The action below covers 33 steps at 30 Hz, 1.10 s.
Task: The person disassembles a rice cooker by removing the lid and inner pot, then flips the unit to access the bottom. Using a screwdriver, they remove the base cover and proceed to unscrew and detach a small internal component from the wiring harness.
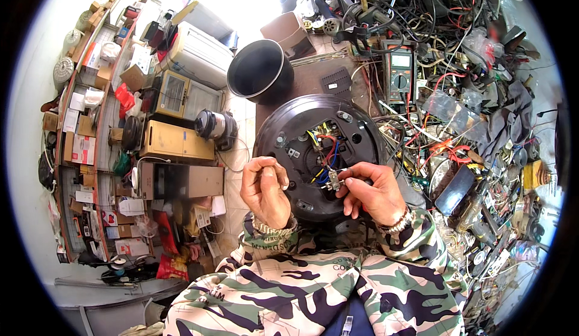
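A round black appliance base lies underside up before me, its middle opening showing red, blue and yellow wires. My right hand pinches a small metal switch-like part at the near edge of that opening, close to the wires. Over the near left rim, my left hand is raised with its fingers curled and the tips together. Whatever those fingertips hold, if anything, is too small to make out.
Beyond the base stand a deep black pot and an open cardboard box. A multimeter lies to the right, beside a dense heap of cables, tools and parts, including red-handled pliers. Shelves crowded with boxes line the left.
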Available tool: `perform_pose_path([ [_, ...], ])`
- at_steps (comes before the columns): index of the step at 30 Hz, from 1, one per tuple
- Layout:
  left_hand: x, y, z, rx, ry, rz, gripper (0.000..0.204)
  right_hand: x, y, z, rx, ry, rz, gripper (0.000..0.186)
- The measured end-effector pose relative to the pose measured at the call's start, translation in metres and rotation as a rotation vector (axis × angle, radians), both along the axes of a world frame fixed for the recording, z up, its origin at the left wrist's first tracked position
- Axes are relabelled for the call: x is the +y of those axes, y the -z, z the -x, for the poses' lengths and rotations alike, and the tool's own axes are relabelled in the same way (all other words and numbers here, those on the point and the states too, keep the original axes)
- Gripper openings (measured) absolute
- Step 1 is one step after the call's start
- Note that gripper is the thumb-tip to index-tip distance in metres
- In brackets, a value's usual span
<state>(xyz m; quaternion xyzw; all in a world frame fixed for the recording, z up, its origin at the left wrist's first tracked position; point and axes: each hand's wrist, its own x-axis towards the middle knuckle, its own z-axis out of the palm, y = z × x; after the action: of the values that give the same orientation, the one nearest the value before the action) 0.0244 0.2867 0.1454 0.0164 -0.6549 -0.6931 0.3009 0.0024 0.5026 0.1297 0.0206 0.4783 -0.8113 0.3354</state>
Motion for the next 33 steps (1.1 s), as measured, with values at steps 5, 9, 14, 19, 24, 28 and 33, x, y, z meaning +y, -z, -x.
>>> perform_pose_path([
  [5,-0.007,0.006,-0.007,0.046,0.064,0.025,0.015,0.002,-0.003,-0.011,0.022,0.014,-0.124,0.022],
  [9,-0.007,0.007,-0.005,0.054,0.082,0.020,0.016,0.005,-0.004,-0.015,0.023,0.041,-0.170,0.022],
  [14,-0.009,0.009,-0.005,0.059,0.094,0.010,0.016,0.006,-0.001,-0.017,0.052,0.050,-0.176,0.021],
  [19,-0.009,0.007,-0.005,0.046,0.120,0.026,0.017,0.008,0.004,-0.017,0.059,0.055,-0.169,0.021],
  [24,-0.010,0.005,-0.002,0.031,0.112,0.016,0.018,0.007,0.002,-0.014,0.056,0.088,-0.156,0.022],
  [28,-0.007,0.004,0.001,0.035,0.114,0.003,0.019,0.007,0.001,-0.014,0.056,0.135,-0.148,0.022],
  [33,-0.004,0.005,0.000,0.031,0.064,-0.042,0.018,0.008,0.005,-0.015,0.055,0.097,-0.138,0.023],
])
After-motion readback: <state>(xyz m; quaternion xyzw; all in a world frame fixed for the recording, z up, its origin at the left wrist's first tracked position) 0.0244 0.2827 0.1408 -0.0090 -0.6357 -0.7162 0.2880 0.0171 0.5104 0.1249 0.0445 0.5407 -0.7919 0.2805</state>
